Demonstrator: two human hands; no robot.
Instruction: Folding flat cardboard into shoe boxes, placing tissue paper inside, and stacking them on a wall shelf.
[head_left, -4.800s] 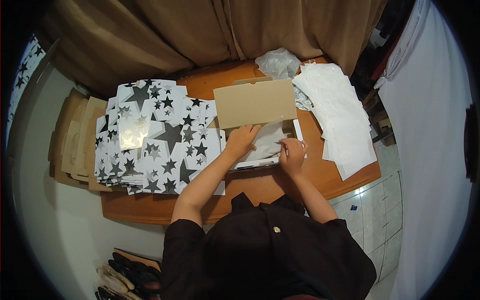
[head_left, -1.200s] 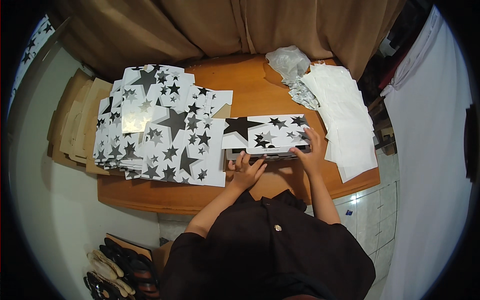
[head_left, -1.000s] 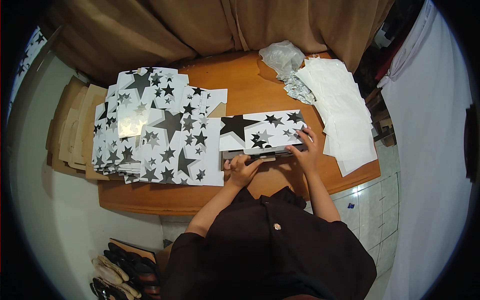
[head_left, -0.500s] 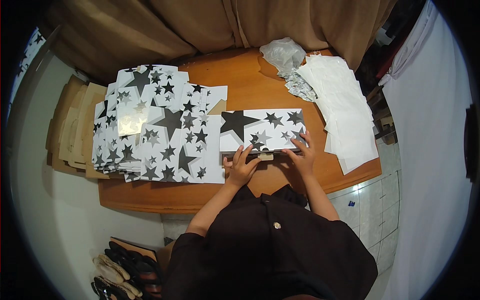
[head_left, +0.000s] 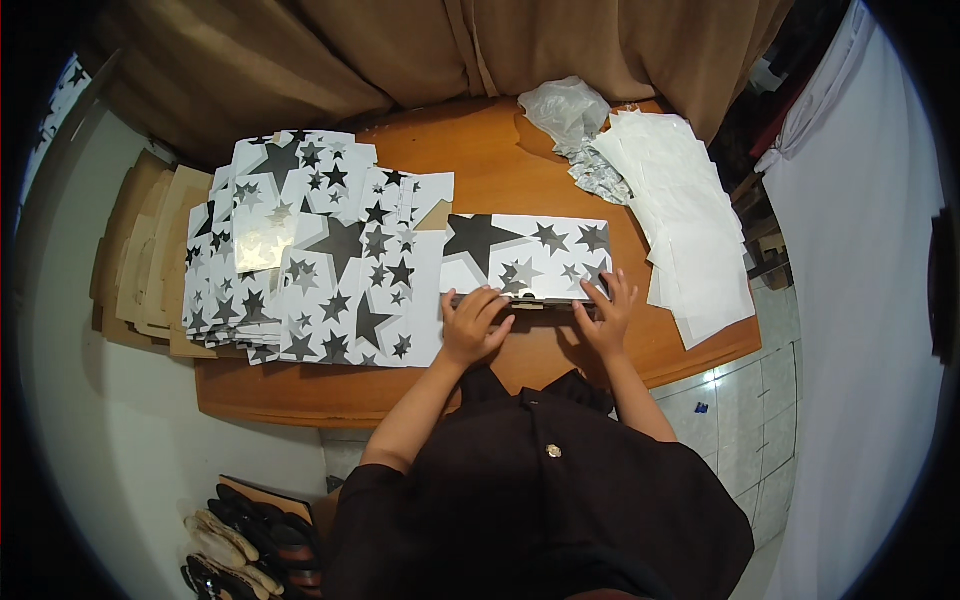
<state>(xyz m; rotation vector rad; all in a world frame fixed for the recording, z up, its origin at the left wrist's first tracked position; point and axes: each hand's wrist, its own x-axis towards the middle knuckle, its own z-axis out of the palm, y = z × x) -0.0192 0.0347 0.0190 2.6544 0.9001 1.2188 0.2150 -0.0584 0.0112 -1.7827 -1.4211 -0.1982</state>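
A box (head_left: 530, 255) with black and grey stars on its white top lies on the table in front of me, its long near edge toward my body. At the left part of that edge, my left hand (head_left: 474, 326) touches the box with its fingers spread. My right hand (head_left: 607, 314) is at the box's near right corner, fingers apart, some resting on the lid and the thumb by the front side. Neither hand wraps around the box. A small part of the front tab (head_left: 527, 306) shows at the edge; the rest of the front is hard to see.
Left of the box are stacked star-print cardboard sheets (head_left: 325, 290), with plain brown cardboard (head_left: 155, 260) beyond them. White paper sheets (head_left: 690, 220) overlap at the right of the wooden table (head_left: 440, 135). A crumpled plastic bag (head_left: 565, 112) sits at the back. Shoes (head_left: 255, 540) are low at left.
The light brown tab that stuck out from the box's front is now mostly out of sight. The box has shifted slightly away from me, and both hands have moved a little along its near edge.
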